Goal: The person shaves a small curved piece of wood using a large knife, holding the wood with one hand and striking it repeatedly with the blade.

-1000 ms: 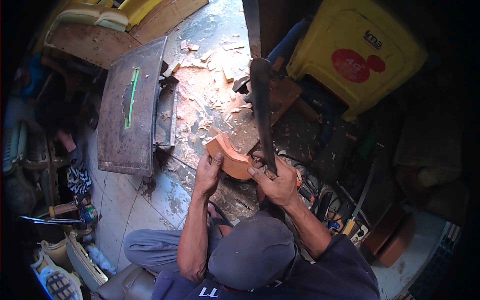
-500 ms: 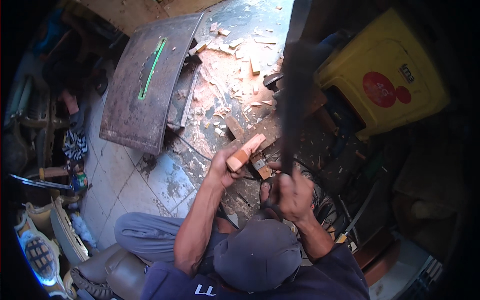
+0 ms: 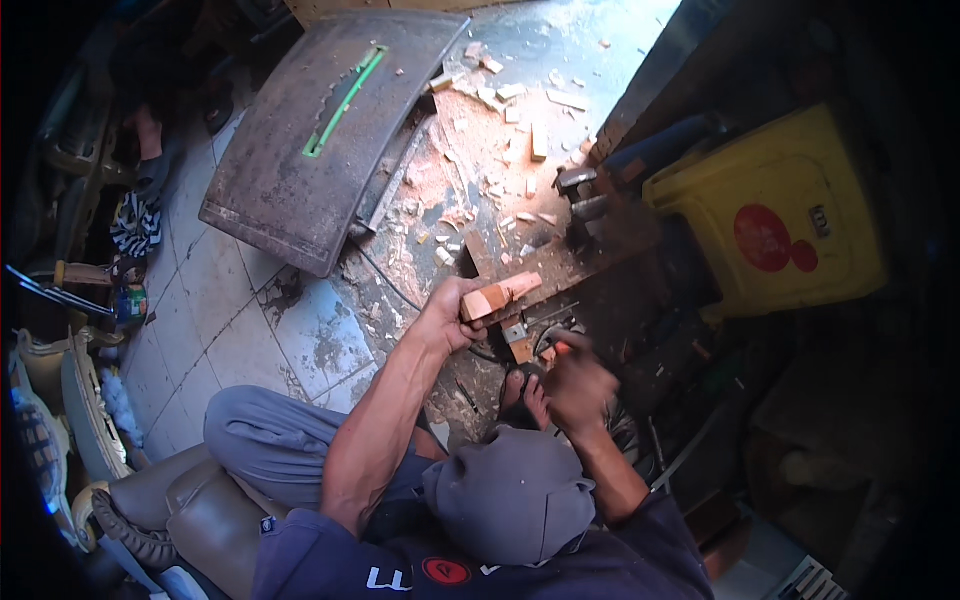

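My left hand (image 3: 448, 318) is wrapped round a pale reddish wooden piece (image 3: 497, 298), held edge-on above a dark plank (image 3: 555, 270). Just below that piece is a small orange wood block with a metal plate (image 3: 516, 334). My right hand (image 3: 584, 385) is smeared by motion to the right of my bare foot (image 3: 528, 395); its fingers are near something orange and dark cables, and I cannot make out what, if anything, it holds.
A rusty metal saw table (image 3: 285, 165) with a green slot is at upper left. Wood scraps and sawdust (image 3: 500, 170) litter the floor. A yellow plastic seat (image 3: 790, 225) is at right, brown cushions (image 3: 205, 510) lower left. Another person's leg (image 3: 148, 135) shows far left.
My left hand has tilted the curved piece edge-on. My right hand, earlier raised with a long dark blade, is lower, and that blade is no longer clearly visible. The camera view has shifted.
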{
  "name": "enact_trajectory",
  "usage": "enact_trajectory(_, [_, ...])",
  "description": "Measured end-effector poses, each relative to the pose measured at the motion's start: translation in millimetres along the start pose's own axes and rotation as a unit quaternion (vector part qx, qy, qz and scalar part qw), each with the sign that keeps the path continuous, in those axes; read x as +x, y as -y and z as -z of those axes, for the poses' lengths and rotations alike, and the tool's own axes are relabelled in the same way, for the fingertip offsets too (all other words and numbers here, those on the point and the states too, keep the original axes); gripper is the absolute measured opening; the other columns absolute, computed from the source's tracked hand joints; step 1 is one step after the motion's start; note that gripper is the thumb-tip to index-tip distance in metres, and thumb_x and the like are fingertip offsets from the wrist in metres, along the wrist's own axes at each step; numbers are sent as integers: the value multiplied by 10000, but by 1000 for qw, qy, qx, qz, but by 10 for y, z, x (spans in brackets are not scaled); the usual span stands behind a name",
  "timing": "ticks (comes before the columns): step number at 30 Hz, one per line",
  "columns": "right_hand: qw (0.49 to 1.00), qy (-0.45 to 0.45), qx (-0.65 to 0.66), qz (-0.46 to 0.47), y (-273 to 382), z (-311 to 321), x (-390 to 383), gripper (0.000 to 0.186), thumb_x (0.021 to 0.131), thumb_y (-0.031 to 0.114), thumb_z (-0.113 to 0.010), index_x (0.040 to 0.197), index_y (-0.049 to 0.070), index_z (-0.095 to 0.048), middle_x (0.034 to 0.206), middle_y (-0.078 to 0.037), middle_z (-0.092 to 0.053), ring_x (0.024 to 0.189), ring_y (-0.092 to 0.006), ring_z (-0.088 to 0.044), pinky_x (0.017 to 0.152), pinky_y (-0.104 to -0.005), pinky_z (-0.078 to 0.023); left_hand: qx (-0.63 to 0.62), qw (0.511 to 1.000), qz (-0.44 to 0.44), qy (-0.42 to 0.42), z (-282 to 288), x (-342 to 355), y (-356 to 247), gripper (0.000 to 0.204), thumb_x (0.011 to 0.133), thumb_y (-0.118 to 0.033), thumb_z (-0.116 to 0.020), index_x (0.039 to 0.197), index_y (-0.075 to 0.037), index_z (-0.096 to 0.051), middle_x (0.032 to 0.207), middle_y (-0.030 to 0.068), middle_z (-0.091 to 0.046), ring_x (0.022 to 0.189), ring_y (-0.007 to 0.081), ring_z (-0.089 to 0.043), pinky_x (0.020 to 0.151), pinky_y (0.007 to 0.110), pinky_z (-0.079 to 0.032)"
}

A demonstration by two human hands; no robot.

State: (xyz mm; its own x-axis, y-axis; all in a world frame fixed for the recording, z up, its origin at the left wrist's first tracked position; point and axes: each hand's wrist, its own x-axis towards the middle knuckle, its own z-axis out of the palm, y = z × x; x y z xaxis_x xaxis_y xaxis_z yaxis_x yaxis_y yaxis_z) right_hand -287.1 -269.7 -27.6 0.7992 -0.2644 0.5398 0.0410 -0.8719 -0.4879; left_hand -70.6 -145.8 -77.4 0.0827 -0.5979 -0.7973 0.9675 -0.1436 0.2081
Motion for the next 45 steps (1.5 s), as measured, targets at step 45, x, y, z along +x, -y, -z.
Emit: enact_trajectory(45, [859, -56, 396, -321, 532, 339, 621, 253, 1041, 83, -485, 1138, -31, -689, 721, -62, -623, 620, -130, -610, 570, -313, -496, -47, 999, -19, 7, -16, -307, -73, 440, 984, -201, -418, 1347, -48, -614, 1071, 203, -749, 697, 232, -750, 319, 187, -319])
